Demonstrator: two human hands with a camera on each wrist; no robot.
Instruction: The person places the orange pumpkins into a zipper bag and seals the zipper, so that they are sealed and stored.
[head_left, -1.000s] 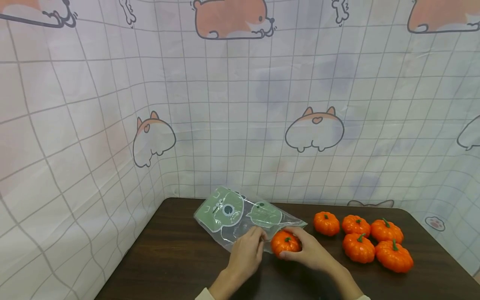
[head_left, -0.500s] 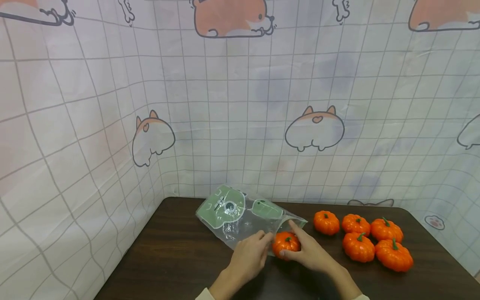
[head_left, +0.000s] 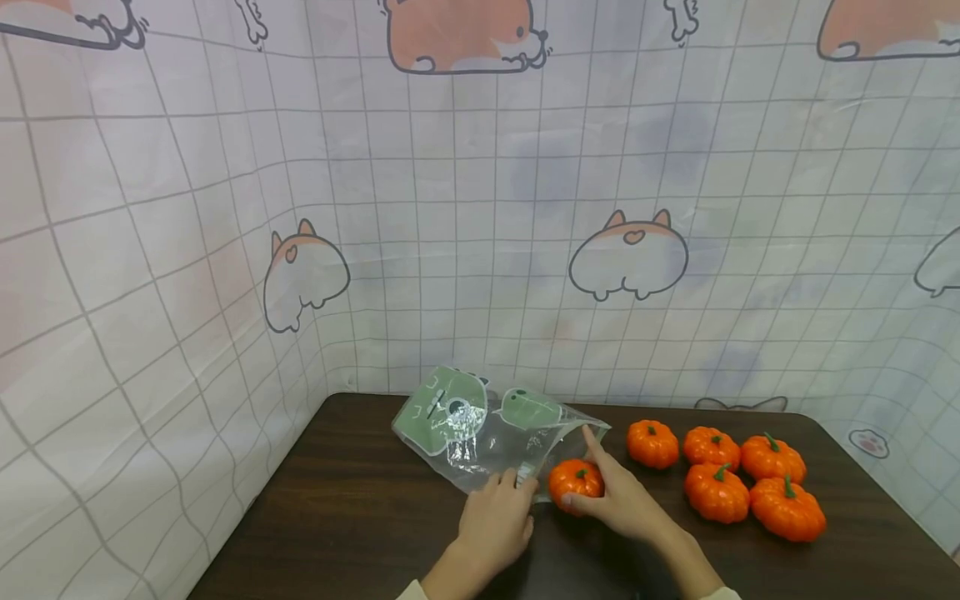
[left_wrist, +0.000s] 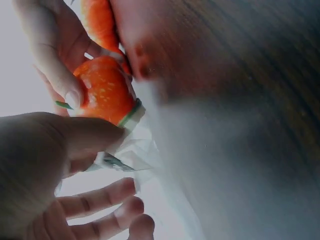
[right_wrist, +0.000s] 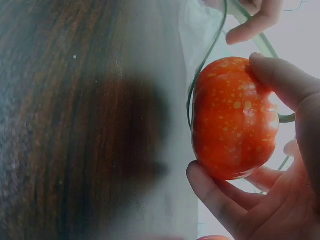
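A small orange toy pumpkin [head_left: 576, 485] with a green stem is gripped by my right hand [head_left: 626, 500], thumb on the near side. Its index finger stretches up to the upper rim of a clear plastic bag [head_left: 480, 442] with green cartoon prints. My left hand [head_left: 495, 518] pinches the bag's near edge, left of the pumpkin. In the right wrist view the pumpkin [right_wrist: 235, 120] sits at the bag's mouth, with the green rim [right_wrist: 202, 65] running past its underside. The left wrist view has the left thumb [left_wrist: 95, 132] close beside the pumpkin [left_wrist: 106, 90].
Several more orange pumpkins [head_left: 717, 493] stand grouped on the dark wooden table [head_left: 337, 517] to the right. A white grid-patterned cloth [head_left: 465, 250] with cartoon dogs hangs behind and at the left.
The right index finger has left the pumpkin and stretched up to the bag's rim, and the mouth has widened. The left hand's fingers have shifted along the bag's edge. The pumpkin has barely moved.
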